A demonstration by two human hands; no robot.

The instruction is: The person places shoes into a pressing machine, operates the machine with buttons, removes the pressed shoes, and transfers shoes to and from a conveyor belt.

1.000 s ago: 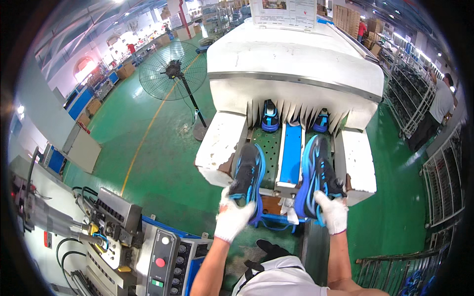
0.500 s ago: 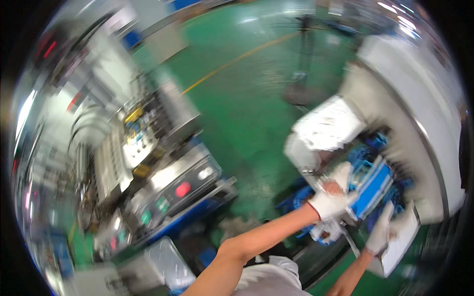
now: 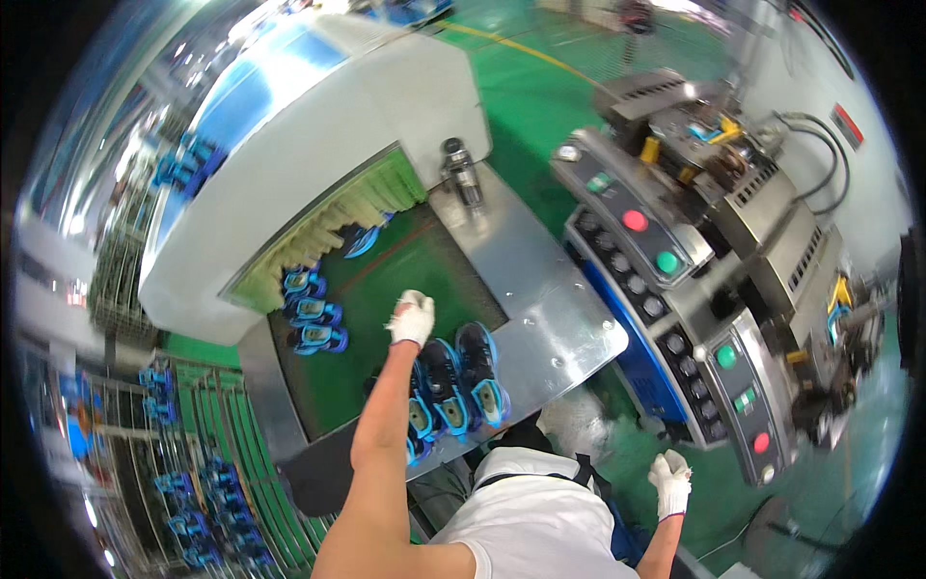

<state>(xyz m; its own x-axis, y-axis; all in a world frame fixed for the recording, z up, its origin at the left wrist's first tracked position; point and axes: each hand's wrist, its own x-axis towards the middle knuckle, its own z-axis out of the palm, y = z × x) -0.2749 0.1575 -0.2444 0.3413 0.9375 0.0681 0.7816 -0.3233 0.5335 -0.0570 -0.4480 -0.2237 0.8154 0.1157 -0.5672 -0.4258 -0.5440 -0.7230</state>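
My left hand (image 3: 412,317), in a white glove, hovers over a green conveyor belt (image 3: 424,253). Its fingers are curled in, and nothing shows in them. Just below it, several black and blue sports shoes (image 3: 446,386) stand side by side at the belt's near end. More blue shoes (image 3: 314,311) sit at the belt's left side, and another shoe (image 3: 362,241) is partly under the curtain. Out to the right, low beside my body, my right hand (image 3: 670,482) wears a white glove too. Its fingers are loosely closed with nothing visible in them, apart from any object.
A white tunnel machine (image 3: 357,106) with a fringed curtain (image 3: 328,222) covers the belt's far end. On the metal side table (image 3: 540,280) stands a dark bottle (image 3: 463,174). Machines with button panels (image 3: 627,217) are at right. Wire racks (image 3: 217,425) with shoes stand left.
My view has swung right, so the button-panel machines moved from left to right. Both hands have come away from the blue things they were at; my right hand is now low beside me.
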